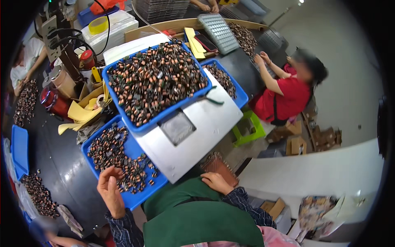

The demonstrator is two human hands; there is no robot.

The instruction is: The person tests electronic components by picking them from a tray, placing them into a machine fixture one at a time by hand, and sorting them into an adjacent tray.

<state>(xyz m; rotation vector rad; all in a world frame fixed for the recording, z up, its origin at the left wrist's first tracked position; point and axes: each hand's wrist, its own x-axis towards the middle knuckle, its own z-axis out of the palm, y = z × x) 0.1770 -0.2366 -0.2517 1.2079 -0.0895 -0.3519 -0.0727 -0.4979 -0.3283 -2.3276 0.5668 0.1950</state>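
Note:
My left hand (110, 192) is raised at the near edge of the lower blue tray (131, 146), fingers loosely bent and apart, nothing visible in them. Small copper-wound coils (108, 150) with dark ends lie heaped in that tray, with bare blue beside the pile. My right hand (218, 182) rests on my green apron (201, 218), its fingers stretched out and holding nothing. Ahead of me, a larger blue tray (173, 108) brimming with the same coils stands on a silver metal plate (205, 123). Green-handled pliers (214, 101) lie by its right corner.
Another blue tray (242, 99) of coils sits to the right. A person in red (284, 94) works beyond it, near a green stool (257, 127). At left are a red canister (53, 101), yellow sheets (80, 115) and loose coil heaps (39, 195) on the dark table.

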